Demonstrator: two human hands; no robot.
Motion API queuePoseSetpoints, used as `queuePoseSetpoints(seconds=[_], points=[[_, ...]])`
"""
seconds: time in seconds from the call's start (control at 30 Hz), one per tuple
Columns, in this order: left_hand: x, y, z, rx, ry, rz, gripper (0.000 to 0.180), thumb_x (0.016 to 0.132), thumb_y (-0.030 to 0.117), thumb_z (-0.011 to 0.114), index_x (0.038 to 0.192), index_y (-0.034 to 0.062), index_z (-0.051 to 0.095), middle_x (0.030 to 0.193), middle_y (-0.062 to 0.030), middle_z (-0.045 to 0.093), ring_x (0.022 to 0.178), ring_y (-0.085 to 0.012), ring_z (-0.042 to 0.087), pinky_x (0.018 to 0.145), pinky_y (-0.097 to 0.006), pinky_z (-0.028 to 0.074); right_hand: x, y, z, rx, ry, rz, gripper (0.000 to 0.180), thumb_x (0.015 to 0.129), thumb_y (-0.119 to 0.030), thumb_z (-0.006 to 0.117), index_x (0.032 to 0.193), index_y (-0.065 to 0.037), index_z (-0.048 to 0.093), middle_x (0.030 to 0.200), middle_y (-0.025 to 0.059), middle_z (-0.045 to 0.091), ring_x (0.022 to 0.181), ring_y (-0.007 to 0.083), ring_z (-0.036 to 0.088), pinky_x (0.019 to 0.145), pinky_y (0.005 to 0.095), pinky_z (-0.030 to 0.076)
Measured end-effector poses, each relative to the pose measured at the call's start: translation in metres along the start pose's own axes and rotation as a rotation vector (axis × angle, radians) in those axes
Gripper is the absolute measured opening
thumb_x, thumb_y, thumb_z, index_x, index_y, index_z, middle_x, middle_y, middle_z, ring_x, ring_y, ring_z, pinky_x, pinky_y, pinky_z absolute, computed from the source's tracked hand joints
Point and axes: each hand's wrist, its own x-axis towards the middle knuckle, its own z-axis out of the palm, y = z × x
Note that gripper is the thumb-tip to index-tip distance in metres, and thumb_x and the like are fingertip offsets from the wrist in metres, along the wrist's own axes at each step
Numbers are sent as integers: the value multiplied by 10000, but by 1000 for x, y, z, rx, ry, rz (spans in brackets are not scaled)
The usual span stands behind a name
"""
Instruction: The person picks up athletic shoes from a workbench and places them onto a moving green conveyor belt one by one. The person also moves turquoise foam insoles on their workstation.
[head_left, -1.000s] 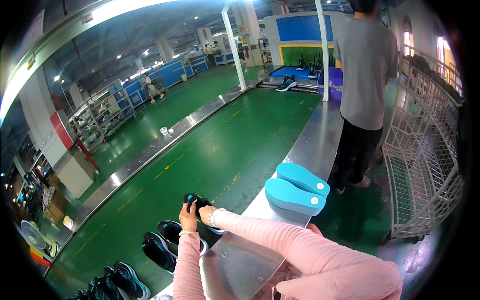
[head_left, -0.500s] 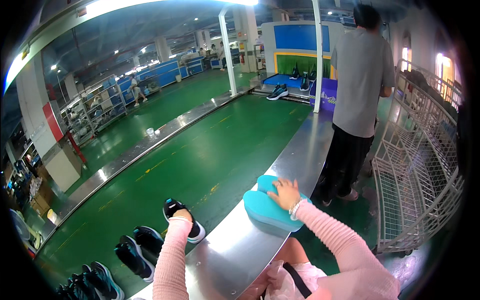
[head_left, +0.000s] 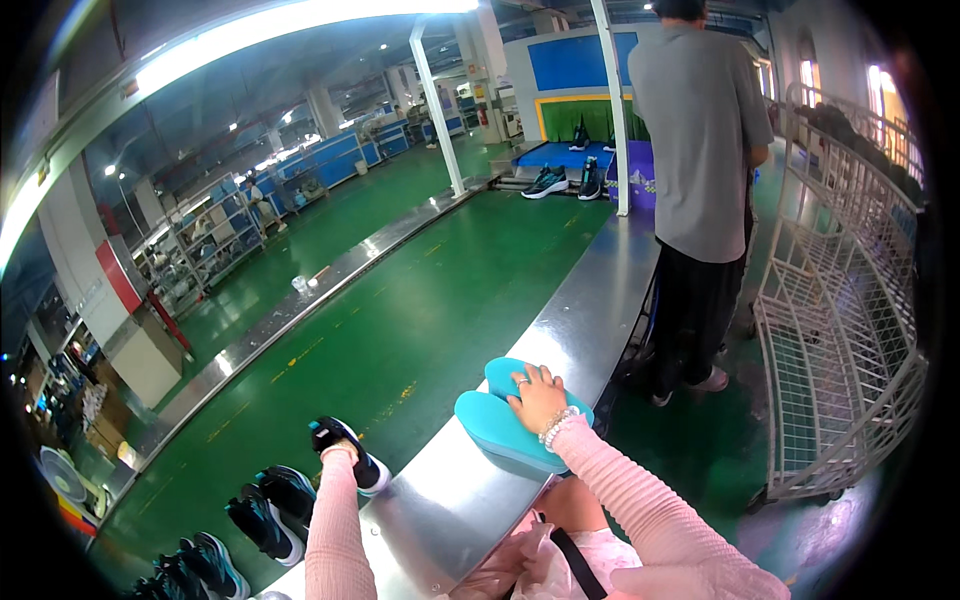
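Observation:
At the inner edge of the metal ledge, my left hand is on a black sneaker with a white sole, standing on the green belt. Its fingers are hidden at the shoe's opening, and the hand appears closed on it. My right hand lies flat, fingers spread, on top of turquoise insoles. These sit in two thick stacks side by side on the ledge. A bracelet circles my right wrist, and a ring shows on one finger.
More black sneakers line the belt at lower left. Others stand at its far end, before a green-curtained machine. A person in a grey shirt stands beyond the ledge, beside a white wire cart.
My view has shifted slightly, moving the scene in the picture. Both hands keep their places, the left at the sneaker and the right on the insoles. The shoes at the belt's far end have changed position.

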Motion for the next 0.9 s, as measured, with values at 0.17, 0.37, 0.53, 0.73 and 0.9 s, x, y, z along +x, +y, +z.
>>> queuePoseSetpoints(seconds=[0.17, 0.37, 0.53, 0.73, 0.9], points=[[-51, -12, -85, 2, 98, 18, 226, 759, 197, 467, 869, 67, 616, 845, -120, 617, 787, -242, 598, 668, -332, 451, -1, -6, -5, 14, 16, -5, 415, 775, -310, 542, 1144, -126, 489, 1235, 107, 407, 1161, 288, 349, 906, 442, 320], [-81, -23, -135, 6, -202, 338, 329, 657, 313, 541, 820, 43, 635, 875, -139, 622, 799, -271, 605, 689, -349, 461, 0, 3, 3, 9, -6, -11, 425, 770, -306, 550, 1150, -130, 474, 1235, 105, 400, 1166, 300, 343, 915, 476, 311], [-53, -26, -68, -90, -212, 243, 303, 680, 285, 539, 831, 39, 633, 863, -143, 615, 812, -285, 588, 704, -364, 452, -3, -1, -5, -4, 0, -12, 428, 766, -298, 555, 1148, -123, 474, 1224, 107, 406, 1163, 297, 345, 910, 474, 316], [-59, -35, -55, -153, -256, 261, 270, 715, 239, 542, 877, 41, 627, 886, -157, 596, 869, -304, 555, 761, -389, 425, -5, -4, 0, 14, 15, 0, 436, 766, -289, 555, 1158, -119, 471, 1221, 112, 409, 1145, 295, 363, 909, 469, 319], [-93, -44, -82, -753, 210, 292, 191, 724, 170, 583, 863, 43, 616, 991, -158, 559, 998, -325, 488, 861, -396, 373, -2, 0, 1, -11, 34, -30, 433, 776, -298, 539, 1163, -117, 468, 1223, 115, 408, 1138, 296, 370, 906, 483, 318]])
